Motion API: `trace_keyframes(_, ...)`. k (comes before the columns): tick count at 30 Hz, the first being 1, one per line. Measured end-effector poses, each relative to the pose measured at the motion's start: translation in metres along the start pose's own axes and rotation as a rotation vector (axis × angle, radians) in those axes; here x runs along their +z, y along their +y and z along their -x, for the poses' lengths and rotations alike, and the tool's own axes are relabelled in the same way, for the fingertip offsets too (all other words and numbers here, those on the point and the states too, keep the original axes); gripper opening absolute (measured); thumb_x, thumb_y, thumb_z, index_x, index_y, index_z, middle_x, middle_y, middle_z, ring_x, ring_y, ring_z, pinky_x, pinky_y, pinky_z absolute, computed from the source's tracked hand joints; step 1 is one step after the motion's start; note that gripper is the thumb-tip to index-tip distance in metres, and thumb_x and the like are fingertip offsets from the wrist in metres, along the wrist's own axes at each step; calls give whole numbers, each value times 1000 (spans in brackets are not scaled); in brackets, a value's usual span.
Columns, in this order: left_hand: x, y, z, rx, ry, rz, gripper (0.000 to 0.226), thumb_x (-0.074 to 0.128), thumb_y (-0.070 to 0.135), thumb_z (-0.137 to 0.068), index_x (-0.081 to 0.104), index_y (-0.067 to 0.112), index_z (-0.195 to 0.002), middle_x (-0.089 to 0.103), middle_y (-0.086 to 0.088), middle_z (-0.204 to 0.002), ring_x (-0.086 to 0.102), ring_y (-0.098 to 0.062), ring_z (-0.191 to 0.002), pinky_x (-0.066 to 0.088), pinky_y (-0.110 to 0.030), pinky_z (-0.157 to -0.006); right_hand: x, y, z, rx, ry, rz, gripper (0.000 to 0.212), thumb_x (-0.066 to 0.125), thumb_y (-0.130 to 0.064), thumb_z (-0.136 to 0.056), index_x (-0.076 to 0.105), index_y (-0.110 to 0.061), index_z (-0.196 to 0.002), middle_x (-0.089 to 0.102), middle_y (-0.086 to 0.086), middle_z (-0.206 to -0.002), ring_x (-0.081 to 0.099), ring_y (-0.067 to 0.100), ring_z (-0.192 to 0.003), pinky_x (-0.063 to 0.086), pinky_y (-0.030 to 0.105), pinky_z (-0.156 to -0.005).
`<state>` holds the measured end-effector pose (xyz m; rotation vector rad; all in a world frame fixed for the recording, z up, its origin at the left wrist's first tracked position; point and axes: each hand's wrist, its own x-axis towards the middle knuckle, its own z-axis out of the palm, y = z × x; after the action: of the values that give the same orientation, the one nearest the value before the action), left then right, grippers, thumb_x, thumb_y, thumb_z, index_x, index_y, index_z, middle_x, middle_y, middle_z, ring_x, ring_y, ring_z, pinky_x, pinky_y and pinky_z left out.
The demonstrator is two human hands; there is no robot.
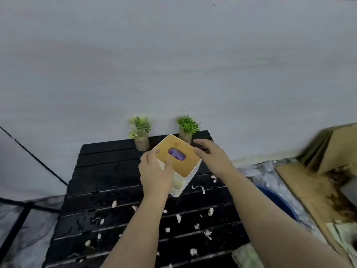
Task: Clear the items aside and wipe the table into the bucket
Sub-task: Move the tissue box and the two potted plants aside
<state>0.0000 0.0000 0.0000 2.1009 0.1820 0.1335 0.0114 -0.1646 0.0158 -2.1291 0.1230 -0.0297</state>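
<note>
Early: clearing just under way. Left hand (pixel 154 175) grips the tilted tissue box (pixel 190 165) at far middle of the table (pixel 106 171). Right hand (pixel 212 159) is at its right edge, grip unclear. Paper scraps (pixel 178 218) unwiped; blue bucket (pixel 276 200) right.

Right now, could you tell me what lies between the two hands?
In the head view, the tissue box lies between the left hand and right hand.
</note>
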Motion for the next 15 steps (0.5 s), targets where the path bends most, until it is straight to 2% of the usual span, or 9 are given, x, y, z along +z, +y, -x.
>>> trace_keyframes(2, 20, -19, 7, -68, 79, 79, 43, 52, 20, -85, 42, 21, -127, 30, -1, -143, 29, -23, -131, 34, -40, -97, 10, 20, -14, -37, 53, -60, 24, 53, -22, -91, 61, -22, -114, 56, -10, -113, 51, 11, -111, 40, 31, -98)
trace_keyframes(6, 51, -58, 12, -62, 110, 187, 53, 50, 22, -86, 31, 27, -136, 10, 4, -155, 14, -19, -141, 29, -46, -109, 30, 56, -38, -99, 6, -93, 21, 54, -21, -91, 62, -24, -111, 53, -23, -105, 47, 6, -109, 36, 25, -94)
trace_keyframes(9, 63, -76, 6, -90, 92, 334, 61, 50, 25, -87, 22, 31, -140, 7, 6, -156, 17, -20, -142, 31, -49, -110, 46, 78, -41, -73, -21, -154, 28, 55, -25, -91, 58, -26, -119, 51, -12, -120, 45, 10, -117, 36, 28, -99)
trace_keyframes(11, 69, -86, 5, -73, 62, 388, 62, 50, 25, -87, 20, 30, -141, 8, 6, -155, 20, -20, -141, 31, -50, -109, 54, 85, -39, -52, 0, -204, 31, 55, -32, -91, 54, -33, -121, 51, -10, -125, 46, 12, -117, 38, 31, -100)
trace_keyframes(15, 59, -99, -11, -9, 115, 324, 55, 48, 25, -88, 26, 27, -139, 13, 3, -154, 21, -21, -140, 31, -50, -109, 63, 85, -25, -12, 169, -274, 39, 56, -37, -88, 45, -38, -125, 50, -7, -122, 48, 14, -112, 42, 36, -97)
